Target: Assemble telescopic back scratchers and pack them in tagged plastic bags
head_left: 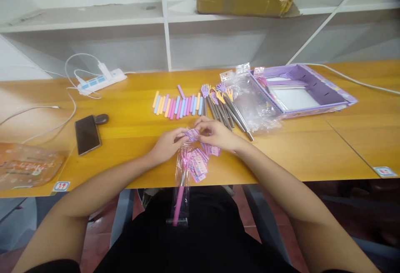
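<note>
My left hand [171,143] and my right hand [215,133] are closed on a small purple-and-pink printed card [191,134], pinched between thumbs and fingers at the top of a clear plastic bag. Inside the bag lies a pink back scratcher [179,198], its claw end uppermost and its handle hanging past the table's front edge over my lap. Whether the card is attached to the bag I cannot tell. A fanned pile of similar printed cards [198,165] lies right of the bag, partly under my right hand.
Coloured handle tubes [176,106] lie in a row beyond my hands, beside metal back scratcher rods [226,108] with claw heads. Clear bags [259,112] lean against a purple box [331,88]. Leftward are a phone [88,135], a power strip [102,81] and an orange package [31,165].
</note>
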Motion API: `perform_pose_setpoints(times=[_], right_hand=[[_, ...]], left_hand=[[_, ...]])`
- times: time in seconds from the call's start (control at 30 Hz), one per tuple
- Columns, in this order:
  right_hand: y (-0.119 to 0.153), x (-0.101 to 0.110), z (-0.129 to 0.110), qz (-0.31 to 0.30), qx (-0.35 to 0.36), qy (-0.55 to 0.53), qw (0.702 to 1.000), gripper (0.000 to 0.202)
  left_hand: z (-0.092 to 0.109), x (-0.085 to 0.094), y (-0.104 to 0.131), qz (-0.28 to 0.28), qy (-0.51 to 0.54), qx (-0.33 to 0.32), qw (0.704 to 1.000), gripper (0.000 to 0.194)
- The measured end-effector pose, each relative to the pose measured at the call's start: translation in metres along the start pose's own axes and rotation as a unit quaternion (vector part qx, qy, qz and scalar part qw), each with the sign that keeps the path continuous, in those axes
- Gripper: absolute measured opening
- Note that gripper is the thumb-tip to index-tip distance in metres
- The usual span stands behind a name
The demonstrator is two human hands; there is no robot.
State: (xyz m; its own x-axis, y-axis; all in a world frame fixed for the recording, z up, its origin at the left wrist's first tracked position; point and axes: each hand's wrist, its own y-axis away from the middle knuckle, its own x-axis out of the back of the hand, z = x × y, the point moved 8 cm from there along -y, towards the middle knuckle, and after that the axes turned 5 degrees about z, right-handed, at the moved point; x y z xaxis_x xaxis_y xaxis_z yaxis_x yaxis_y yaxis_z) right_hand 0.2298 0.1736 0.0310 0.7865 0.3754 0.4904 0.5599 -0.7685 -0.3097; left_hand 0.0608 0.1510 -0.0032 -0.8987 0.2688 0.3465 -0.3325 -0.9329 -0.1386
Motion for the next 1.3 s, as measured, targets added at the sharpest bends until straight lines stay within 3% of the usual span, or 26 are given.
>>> perform_pose_setpoints(times=[0.17, 0.37, 0.5, 0.83, 1.07, 1.23, 1.3], right_hand=[[0.001, 0.003, -0.005, -0.013, 0.005, 0.005, 1.0, 0.008], [0.001, 0.008, -0.007, 0.052, -0.023, -0.042, 0.998, 0.017], [0.001, 0.01, -0.015, 0.071, 0.006, -0.003, 0.997, 0.014], [0.002, 0.005, -0.018, 0.04, 0.044, 0.037, 0.998, 0.02], [0.002, 0.005, -0.009, 0.038, -0.039, -0.011, 0.998, 0.027], [0.003, 0.007, -0.001, 0.054, -0.073, -0.062, 0.994, 0.024], [0.003, 0.007, 0.002, 0.06, -0.08, -0.076, 0.992, 0.024]], left_hand=[[0.011, 0.006, -0.001, -0.001, -0.022, -0.022, 1.0, 0.021], [0.011, 0.003, 0.0, 0.004, 0.002, -0.006, 1.0, 0.029], [0.01, 0.001, 0.001, 0.001, 0.042, 0.001, 0.999, 0.029], [0.001, -0.001, 0.001, 0.004, 0.063, 0.013, 0.998, 0.026], [0.005, 0.0, 0.003, 0.025, 0.119, -0.009, 0.993, 0.045], [0.016, -0.001, 0.003, 0.014, 0.084, -0.065, 0.994, 0.026], [0.019, -0.001, 0.003, 0.013, 0.062, -0.071, 0.995, 0.029]])
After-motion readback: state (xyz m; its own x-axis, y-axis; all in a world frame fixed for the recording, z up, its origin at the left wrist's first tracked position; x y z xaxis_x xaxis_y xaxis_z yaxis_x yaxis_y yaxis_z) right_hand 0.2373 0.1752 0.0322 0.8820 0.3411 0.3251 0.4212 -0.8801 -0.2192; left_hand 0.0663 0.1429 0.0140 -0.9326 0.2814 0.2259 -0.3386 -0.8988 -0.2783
